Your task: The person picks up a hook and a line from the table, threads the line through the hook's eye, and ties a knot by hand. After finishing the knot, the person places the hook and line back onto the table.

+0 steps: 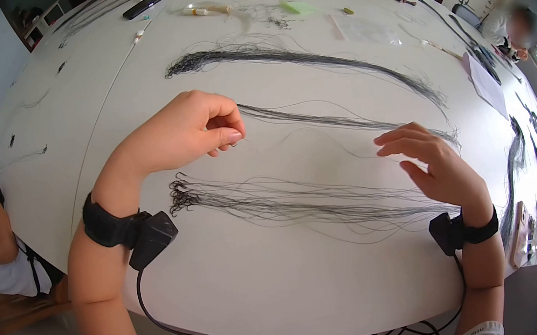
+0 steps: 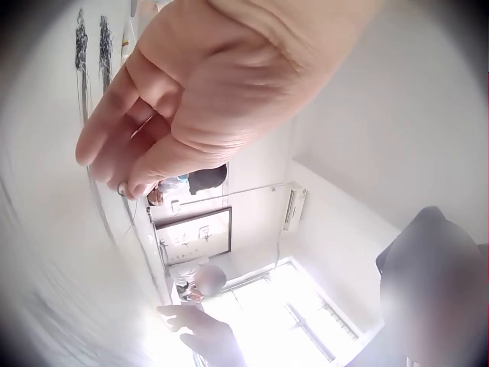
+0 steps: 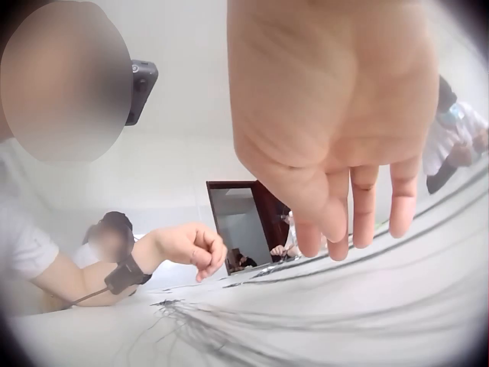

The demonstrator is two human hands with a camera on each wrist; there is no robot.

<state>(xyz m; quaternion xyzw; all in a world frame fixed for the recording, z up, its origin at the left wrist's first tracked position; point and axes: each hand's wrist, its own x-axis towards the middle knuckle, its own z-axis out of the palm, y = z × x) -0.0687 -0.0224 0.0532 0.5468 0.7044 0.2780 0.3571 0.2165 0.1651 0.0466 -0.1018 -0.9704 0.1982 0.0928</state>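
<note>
My left hand (image 1: pixel 181 134) is raised over the table, its thumb and index finger pinching a small fish hook (image 2: pixel 121 190). A fine, pale line trails from those fingertips. To the right, my right hand (image 1: pixel 434 157) hovers with fingers loosely extended and nothing visible in its grasp. Below and between the hands lies a bundle of hooked dark lines (image 1: pixel 275 205), its hooks (image 1: pixel 182 195) clustered at the left. Behind it runs a thinner bundle of lines (image 1: pixel 324 118), whose left end is hidden by my left hand. A thicker dark bundle (image 1: pixel 306 54) lies farther back.
Toward the back of the white table (image 1: pixel 160 285) are a black phone (image 1: pixel 149 3), a green paper slip (image 1: pixel 297 6) and a clear plastic bag (image 1: pixel 366 30). White paper (image 1: pixel 484 83) and more dark strands (image 1: pixel 512 158) lie at right. Other people sit around the table.
</note>
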